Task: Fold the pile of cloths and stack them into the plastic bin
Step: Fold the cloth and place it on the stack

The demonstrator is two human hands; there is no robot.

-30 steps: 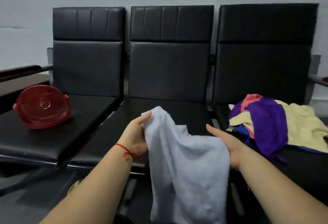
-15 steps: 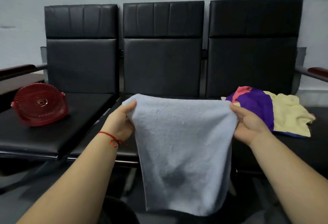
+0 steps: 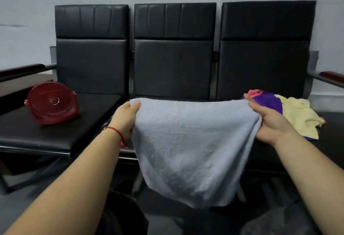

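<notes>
A light grey-blue cloth point(image 3: 189, 147) hangs spread in the air in front of the middle seat. My left hand point(image 3: 124, 117) pinches its top left corner; a red string circles that wrist. My right hand point(image 3: 270, 121) grips the top right corner. The cloth's top edge sags slightly between the hands and its lower part narrows downward. The pile of cloths point(image 3: 290, 110), purple, pink, yellow and a bit of blue, lies on the right seat just behind my right hand. A red round plastic bin point(image 3: 52, 102) lies tipped on its side on the left seat.
Three joined black padded seats point(image 3: 173, 67) stand against a pale wall. Dark armrests point(image 3: 333, 76) stick out at both ends. Below the seats are the metal frame and a grey floor.
The cloth went from bunched and held near my left hand to stretched wide between both hands. My hands have since moved further apart, and my right hand now reaches the pile.
</notes>
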